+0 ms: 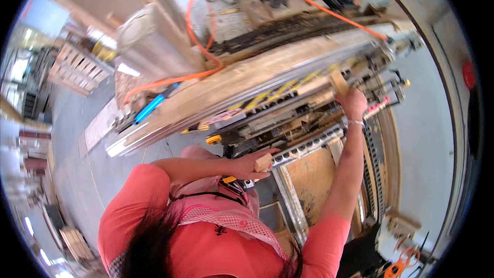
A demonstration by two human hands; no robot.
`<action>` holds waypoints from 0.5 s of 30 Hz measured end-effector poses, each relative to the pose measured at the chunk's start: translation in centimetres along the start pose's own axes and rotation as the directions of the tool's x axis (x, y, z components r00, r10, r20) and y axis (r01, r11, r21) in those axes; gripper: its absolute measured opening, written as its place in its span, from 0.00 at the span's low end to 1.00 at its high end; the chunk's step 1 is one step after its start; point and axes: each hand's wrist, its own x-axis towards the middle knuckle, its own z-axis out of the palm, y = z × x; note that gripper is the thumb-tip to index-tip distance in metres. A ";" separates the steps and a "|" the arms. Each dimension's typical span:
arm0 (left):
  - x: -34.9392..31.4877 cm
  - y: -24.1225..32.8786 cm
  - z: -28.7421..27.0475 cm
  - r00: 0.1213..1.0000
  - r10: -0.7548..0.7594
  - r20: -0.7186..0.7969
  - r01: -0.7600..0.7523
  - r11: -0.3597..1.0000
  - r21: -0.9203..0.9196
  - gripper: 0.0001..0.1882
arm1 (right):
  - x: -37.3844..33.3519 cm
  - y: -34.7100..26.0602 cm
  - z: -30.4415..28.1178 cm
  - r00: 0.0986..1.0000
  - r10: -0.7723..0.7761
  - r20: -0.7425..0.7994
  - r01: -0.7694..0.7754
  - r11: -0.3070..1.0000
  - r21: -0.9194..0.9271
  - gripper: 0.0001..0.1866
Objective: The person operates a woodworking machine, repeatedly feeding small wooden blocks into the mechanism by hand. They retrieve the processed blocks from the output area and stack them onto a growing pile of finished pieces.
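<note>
My left hand is close to my body, its fingers closed round a small pale wooden block. It is beside the near end of a metal rail with a row of round holes. My right arm reaches out over the machine, and my right hand grips a short flat piece of wood by its near end. That piece tilts up and away above the machine's long bars. My right fingers are partly hidden behind the hand.
Long wooden boards lie beyond the machine, with an orange hose looping over them. A bright blue tool handle rests at the left end. A plywood panel lies below the rail. A white wall stands at the right.
</note>
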 end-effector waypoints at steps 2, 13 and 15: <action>0.1 0.8 -0.2 0.994 0.094 -0.055 -0.082 0.979 0.187 0.35 | 0.4 0.8 1.1 0.999 0.007 -0.031 -0.007 1.000 0.015 0.24; -9.9 8.7 -2.7 0.962 -0.046 -0.270 0.112 0.966 0.233 0.15 | 0.1 0.8 1.3 0.982 -0.107 -0.155 0.111 0.994 0.017 0.25; -13.7 11.1 -3.1 0.851 -0.306 -0.427 0.209 0.943 -0.258 0.14 | 0.3 1.6 2.0 0.975 -0.155 -0.160 0.150 0.988 -0.043 0.27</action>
